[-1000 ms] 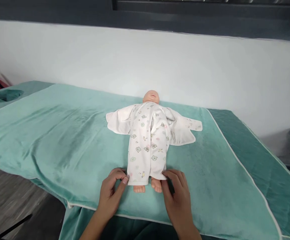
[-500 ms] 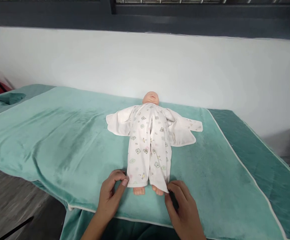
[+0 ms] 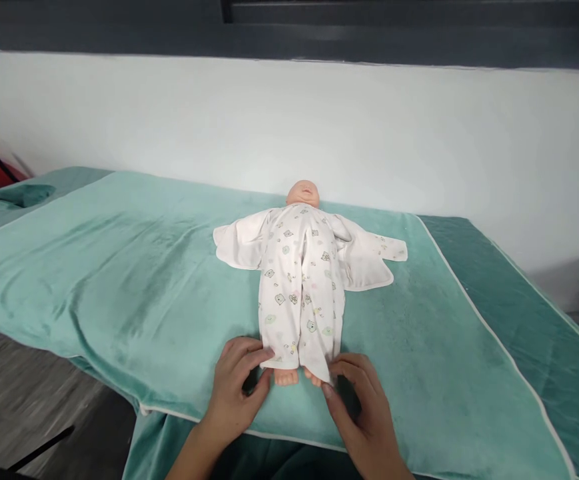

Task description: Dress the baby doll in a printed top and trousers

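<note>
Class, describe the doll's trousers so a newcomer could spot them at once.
On the green cloth before the white wall lies a doll. Its white trousers reach the toes, between the left hand and right hand. Two long legs and scattered prints set them apart from the plainer jacket flaps.

No readable text, numbers, brands or signs. White baby pants [image 3: 280, 283] carry small cartoon prints [image 3: 280, 299]; shirt cuff [image 3: 394, 250] has a few too. Any lettering there is too small to read.
</note>
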The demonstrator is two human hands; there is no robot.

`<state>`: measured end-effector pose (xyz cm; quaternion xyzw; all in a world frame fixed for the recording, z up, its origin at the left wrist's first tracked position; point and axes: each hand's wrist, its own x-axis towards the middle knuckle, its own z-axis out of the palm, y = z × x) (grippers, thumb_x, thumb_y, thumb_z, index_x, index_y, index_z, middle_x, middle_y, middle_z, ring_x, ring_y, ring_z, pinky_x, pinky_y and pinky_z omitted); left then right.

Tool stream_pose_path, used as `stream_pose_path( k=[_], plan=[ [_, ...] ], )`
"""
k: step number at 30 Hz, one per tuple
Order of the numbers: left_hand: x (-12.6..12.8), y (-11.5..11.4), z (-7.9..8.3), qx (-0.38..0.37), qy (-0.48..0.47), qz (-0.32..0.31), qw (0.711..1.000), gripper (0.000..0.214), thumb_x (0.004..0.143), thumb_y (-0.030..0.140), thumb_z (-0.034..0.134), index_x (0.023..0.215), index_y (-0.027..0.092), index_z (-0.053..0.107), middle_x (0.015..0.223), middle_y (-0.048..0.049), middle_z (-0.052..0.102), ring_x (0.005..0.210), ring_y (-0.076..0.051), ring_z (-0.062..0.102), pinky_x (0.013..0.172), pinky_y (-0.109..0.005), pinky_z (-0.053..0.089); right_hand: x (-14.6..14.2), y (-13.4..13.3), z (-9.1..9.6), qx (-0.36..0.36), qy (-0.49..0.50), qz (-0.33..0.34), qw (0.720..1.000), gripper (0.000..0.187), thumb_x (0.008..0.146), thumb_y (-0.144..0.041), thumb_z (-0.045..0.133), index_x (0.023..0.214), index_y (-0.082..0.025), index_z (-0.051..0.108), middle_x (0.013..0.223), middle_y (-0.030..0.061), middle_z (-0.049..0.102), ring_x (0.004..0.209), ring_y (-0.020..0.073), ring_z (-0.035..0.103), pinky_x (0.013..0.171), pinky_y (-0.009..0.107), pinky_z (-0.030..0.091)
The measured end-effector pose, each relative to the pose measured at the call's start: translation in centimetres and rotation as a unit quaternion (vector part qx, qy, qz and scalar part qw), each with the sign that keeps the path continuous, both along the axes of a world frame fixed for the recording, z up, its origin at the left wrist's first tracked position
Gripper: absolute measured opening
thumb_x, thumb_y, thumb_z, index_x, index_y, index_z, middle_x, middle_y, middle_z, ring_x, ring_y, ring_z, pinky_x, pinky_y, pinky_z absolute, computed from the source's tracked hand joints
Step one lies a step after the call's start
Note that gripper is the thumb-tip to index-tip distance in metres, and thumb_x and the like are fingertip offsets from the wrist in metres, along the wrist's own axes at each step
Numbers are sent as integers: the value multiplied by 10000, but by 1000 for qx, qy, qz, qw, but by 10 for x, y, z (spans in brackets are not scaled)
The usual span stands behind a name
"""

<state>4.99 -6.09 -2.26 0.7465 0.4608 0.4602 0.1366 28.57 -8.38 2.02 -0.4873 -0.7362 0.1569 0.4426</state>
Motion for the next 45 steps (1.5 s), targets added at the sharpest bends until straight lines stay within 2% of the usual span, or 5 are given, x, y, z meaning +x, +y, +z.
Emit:
stream_pose_path(
  k=[8,18,26,31,45],
  plan=[
    [-3,-10,3,-72,-102,-22,992,242,918,131,610,1101,284,653,1027,-37,680,997,-200,638,864,-341,504,-42,9,11,45,-149,-19,988,251,893,-88,559,1078,-247,617,1352,105,577,1347,314,471,1025,525,495],
    [-16,10,15,-148,-257,-44,954,214,982,263,523,806,197,626,831,-46,600,824,-188,588,752,-316,457,-22,21,40,75,-129,55,987,182,863,-82,564,909,-258,569,1178,52,664,1177,248,596,1092,535,394],
    [5,108,47,-149,-314,102,932,247,930,383,577,769,200,612,764,-8,601,771,-161,548,746,-284,453,-28,138,81,83,-167,-88,979,247,920,-186,533,1158,-217,588,1187,100,675,1114,272,591,942,434,443],
    [7,128,45,-169,-338,111,919,223,910,374,577,769,203,597,754,4,584,739,-149,532,722,-276,448,-50,204,85,25,-292,-130,947,228,901,-192,530,1112,-162,613,1190,155,647,1129,326,531,949,485,399],
    [5,129,44,-187,-356,106,909,261,916,383,549,733,201,588,733,-3,592,715,-150,541,706,-277,460,-42,213,97,52,-374,-102,920,343,853,20,429,1013,-157,674,1039,119,685,929,258,585,831,412,390]
  ],
)
